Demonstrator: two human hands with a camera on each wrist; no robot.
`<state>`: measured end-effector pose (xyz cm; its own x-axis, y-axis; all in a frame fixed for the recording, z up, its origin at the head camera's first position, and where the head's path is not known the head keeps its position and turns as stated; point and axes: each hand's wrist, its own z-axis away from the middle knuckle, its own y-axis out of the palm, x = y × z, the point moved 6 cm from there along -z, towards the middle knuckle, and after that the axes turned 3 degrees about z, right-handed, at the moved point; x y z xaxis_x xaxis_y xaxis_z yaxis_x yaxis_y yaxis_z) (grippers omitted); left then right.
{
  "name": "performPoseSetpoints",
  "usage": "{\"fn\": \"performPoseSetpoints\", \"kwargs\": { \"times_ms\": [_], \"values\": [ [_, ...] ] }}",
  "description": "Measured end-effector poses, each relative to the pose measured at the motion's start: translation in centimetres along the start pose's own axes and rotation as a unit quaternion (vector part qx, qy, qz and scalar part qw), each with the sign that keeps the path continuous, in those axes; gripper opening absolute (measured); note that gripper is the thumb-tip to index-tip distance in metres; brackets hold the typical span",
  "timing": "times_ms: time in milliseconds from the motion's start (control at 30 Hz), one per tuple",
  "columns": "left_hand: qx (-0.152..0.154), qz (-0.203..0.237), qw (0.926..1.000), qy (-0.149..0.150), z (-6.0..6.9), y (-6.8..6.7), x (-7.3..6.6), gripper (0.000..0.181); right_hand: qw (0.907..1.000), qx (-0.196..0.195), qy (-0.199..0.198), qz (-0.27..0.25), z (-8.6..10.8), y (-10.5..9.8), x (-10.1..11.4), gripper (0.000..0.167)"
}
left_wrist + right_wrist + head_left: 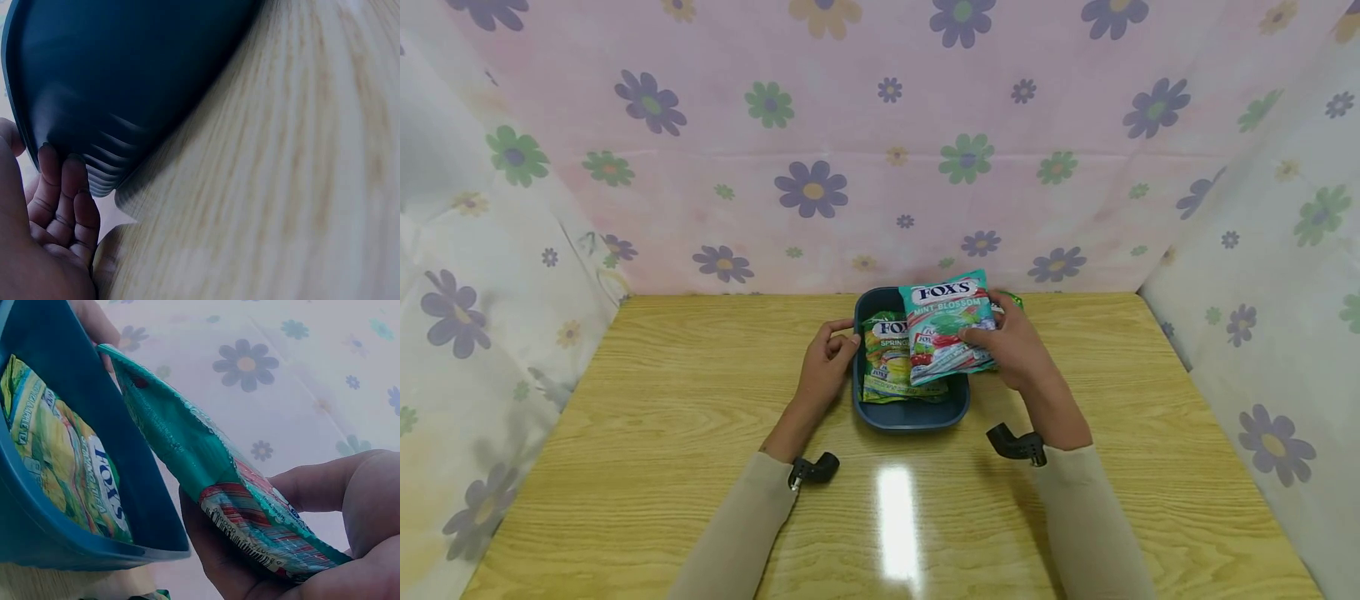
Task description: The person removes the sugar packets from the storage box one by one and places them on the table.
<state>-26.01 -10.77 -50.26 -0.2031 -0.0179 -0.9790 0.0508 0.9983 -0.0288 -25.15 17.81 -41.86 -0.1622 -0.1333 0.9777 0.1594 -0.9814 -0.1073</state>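
Note:
In the head view my right hand [1018, 346] holds a teal Fox's Mint Blossom candy bag [951, 329], thumb on its front, over the right side of a dark blue plastic tub [913, 421]. The right wrist view shows this candy bag [194, 456] edge-on between thumb and fingers. Inside the tub lies a yellow-green Fox's candy bag [887, 367], partly covered by the teal one. My left hand [827, 358] holds the tub's left rim. Seen from the left wrist, its curled fingers [75, 181] touch the tub's outer wall [125, 75].
Another green packet [1017, 300] shows behind my right hand, to the right of the tub, mostly hidden. The wooden table [700, 400] ends at a flowered curtain [887, 167] just behind the tub. Black camera mounts [1018, 442] sit on both wrists.

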Motion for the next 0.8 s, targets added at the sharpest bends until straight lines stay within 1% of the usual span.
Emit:
{"fn": "performPoseSetpoints", "kwargs": {
  "times_ms": [100, 300, 433, 633, 800],
  "values": [
    [0.0, 0.001, 1.0, 0.0, 0.0, 0.0, 0.0, 0.035, 1.0, 0.002, -0.003, -0.005, 0.1, -0.4, 0.1, 0.082],
    [-0.002, 0.0, 1.0, 0.0, 0.0, -0.1, 0.0, 0.035, 0.9999, -0.012, 0.002, -0.004, 0.2, -1.1, 0.1, 0.083],
    [0.001, -0.004, 1.0, 0.0, 0.0, -0.1, 0.1, 0.035, 0.9999, -0.014, 0.004, -0.007, 0.2, -1.6, 0.2, 0.084],
    [0.002, -0.006, 1.0, -0.006, 0.0, -0.1, 0.2, 0.037, 0.9998, -0.018, 0.004, 0.005, 0.6, -2.3, 0.5, 0.083],
    [0.007, 0.003, 1.0, -0.006, -0.1, -0.1, 0.3, 0.041, 0.9997, -0.024, 0.006, 0.006, 0.7, -3.1, 0.7, 0.083]
  ]
}}
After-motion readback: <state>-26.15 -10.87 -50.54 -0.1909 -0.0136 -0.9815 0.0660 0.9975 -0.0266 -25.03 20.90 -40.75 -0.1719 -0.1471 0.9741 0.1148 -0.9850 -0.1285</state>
